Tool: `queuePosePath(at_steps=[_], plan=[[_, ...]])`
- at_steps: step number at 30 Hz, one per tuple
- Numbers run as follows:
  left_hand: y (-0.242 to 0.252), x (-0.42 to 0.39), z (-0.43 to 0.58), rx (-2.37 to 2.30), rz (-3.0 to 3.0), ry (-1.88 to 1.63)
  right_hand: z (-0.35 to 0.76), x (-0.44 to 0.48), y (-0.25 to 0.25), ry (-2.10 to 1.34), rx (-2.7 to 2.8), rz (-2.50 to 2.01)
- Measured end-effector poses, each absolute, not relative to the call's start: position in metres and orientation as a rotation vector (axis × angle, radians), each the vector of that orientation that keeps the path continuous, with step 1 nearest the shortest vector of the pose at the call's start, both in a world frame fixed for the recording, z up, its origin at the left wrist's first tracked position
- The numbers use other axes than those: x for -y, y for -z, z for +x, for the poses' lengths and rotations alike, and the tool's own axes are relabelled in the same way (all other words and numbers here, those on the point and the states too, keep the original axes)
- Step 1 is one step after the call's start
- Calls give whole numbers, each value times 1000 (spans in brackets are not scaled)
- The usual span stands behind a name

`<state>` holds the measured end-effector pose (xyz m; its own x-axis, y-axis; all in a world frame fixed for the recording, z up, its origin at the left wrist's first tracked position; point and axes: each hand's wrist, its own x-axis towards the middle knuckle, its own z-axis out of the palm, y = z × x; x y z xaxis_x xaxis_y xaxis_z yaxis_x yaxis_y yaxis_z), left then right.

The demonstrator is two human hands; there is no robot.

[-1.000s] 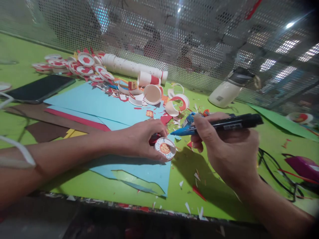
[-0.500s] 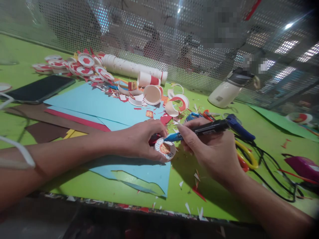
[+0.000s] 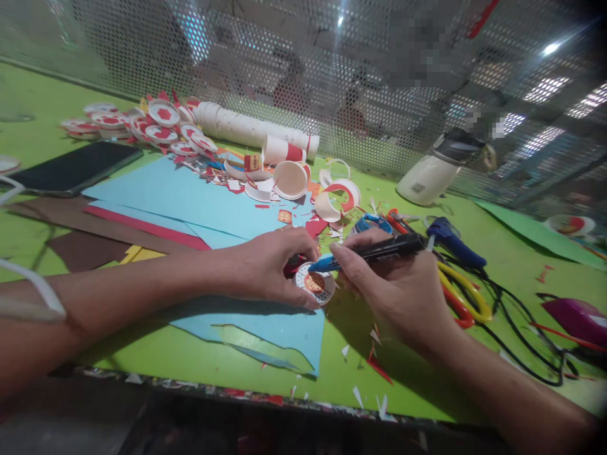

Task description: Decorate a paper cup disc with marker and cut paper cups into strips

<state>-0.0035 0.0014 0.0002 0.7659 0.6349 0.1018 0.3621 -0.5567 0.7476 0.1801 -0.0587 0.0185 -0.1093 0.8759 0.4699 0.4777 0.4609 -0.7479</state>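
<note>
My left hand (image 3: pixel 272 268) is closed around a small round white paper disc (image 3: pixel 317 285) with a red and gold centre, pressing it onto a light blue paper sheet (image 3: pixel 199 202). My right hand (image 3: pixel 403 291) grips a black marker with a blue tip (image 3: pixel 374 250). The blue tip rests on the top of the disc. Both forearms reach in from the near edge of the green table (image 3: pixel 213 360).
Cut paper cups (image 3: pixel 290 179) and a stack of cups (image 3: pixel 246 129) lie behind, with a pile of finished discs (image 3: pixel 156 126) at far left. A phone (image 3: pixel 76 167), brown and red paper, yellow-handled scissors (image 3: pixel 462 294), black cable (image 3: pixel 531 341), white bottle (image 3: pixel 434 170) and mesh wall surround.
My right hand has moved left and down, bringing the marker's blue tip from above the table onto the disc. The left hand has stayed put on the disc.
</note>
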Motion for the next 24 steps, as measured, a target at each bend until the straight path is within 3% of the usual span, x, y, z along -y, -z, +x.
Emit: queuePosePath(at_steps=[24], plan=[[-1,-1,-2,-793,2320,-438,174,58,-14,-564,1741,-1117]])
